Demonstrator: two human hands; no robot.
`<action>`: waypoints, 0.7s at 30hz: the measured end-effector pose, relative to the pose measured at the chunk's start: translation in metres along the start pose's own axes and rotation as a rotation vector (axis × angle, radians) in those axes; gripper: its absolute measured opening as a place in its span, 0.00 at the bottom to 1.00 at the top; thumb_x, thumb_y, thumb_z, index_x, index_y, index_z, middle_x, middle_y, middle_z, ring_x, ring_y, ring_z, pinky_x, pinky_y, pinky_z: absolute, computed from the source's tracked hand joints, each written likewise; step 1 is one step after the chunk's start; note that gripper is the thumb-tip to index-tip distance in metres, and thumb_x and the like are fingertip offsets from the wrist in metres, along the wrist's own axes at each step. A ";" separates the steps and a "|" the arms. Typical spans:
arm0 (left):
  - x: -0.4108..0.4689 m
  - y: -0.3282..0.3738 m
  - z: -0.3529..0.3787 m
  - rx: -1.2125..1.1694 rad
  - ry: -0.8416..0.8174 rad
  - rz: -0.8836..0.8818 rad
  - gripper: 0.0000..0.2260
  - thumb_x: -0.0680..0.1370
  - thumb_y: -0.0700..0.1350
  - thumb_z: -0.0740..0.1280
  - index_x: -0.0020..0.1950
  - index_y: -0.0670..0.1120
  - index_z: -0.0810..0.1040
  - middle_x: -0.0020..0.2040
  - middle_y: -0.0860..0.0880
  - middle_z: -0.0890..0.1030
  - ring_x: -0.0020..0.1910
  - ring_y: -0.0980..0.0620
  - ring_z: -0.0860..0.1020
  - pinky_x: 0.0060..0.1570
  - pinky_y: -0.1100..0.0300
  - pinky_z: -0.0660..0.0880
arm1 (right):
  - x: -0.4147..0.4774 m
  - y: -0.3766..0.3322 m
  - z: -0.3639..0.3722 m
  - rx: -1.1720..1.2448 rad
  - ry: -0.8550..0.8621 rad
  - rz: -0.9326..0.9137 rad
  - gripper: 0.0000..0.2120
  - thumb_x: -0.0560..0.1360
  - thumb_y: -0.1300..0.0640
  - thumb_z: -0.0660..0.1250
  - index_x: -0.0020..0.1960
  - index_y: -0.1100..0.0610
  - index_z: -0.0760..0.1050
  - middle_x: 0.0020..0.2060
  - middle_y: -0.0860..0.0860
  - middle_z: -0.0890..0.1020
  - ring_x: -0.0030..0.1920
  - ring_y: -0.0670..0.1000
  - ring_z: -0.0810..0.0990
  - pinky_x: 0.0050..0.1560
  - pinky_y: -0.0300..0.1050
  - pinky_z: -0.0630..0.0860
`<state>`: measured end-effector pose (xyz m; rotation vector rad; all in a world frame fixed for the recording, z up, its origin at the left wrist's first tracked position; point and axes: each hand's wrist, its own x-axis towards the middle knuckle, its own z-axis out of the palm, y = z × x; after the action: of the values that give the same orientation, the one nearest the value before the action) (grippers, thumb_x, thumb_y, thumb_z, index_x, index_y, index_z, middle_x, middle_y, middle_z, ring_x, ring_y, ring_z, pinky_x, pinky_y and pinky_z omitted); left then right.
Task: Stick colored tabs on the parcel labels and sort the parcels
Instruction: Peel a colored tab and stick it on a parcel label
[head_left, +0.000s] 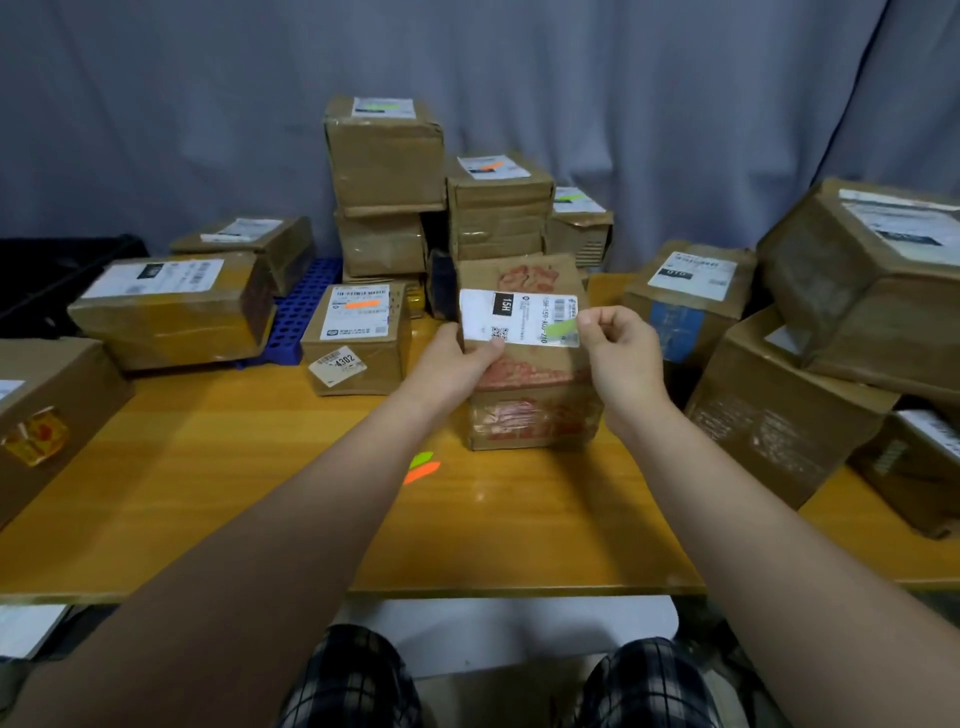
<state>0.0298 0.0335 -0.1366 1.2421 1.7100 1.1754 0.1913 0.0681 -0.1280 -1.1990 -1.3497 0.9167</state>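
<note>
Grey curtain (156, 104) is hung behind a wooden table (234, 493), and one red-printed parcel (535, 410) is set at its middle, gripped at the upper left edge by the left hand (457, 358), thumb laid on the white label (519, 314). A green tab (561, 328) is pinched by the right hand (621, 353) against the label's right end — two spare tabs (422, 466), green and orange, are seen lying on the table near the parcel's front.
</note>
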 end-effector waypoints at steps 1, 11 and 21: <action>-0.004 -0.003 -0.001 -0.015 0.011 0.030 0.35 0.76 0.52 0.69 0.76 0.45 0.55 0.70 0.47 0.71 0.64 0.50 0.73 0.64 0.54 0.70 | -0.003 0.000 -0.002 -0.004 0.013 -0.076 0.09 0.79 0.56 0.64 0.40 0.51 0.73 0.40 0.47 0.80 0.43 0.44 0.77 0.38 0.33 0.71; -0.026 -0.030 -0.013 0.023 0.101 0.145 0.56 0.66 0.55 0.78 0.77 0.50 0.39 0.71 0.46 0.68 0.67 0.50 0.71 0.67 0.53 0.68 | -0.025 -0.013 0.006 -0.206 0.186 -0.537 0.04 0.80 0.57 0.58 0.49 0.55 0.70 0.45 0.44 0.79 0.46 0.38 0.73 0.60 0.59 0.68; -0.006 0.009 -0.062 0.299 0.247 0.252 0.47 0.67 0.59 0.75 0.77 0.48 0.53 0.74 0.46 0.60 0.73 0.48 0.59 0.70 0.53 0.58 | -0.018 0.008 0.000 -0.245 0.195 -0.550 0.08 0.80 0.55 0.57 0.51 0.58 0.72 0.47 0.51 0.82 0.49 0.56 0.75 0.49 0.39 0.61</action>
<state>-0.0213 0.0125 -0.1073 1.5844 2.0113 1.2968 0.1915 0.0521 -0.1391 -0.9844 -1.5490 0.2443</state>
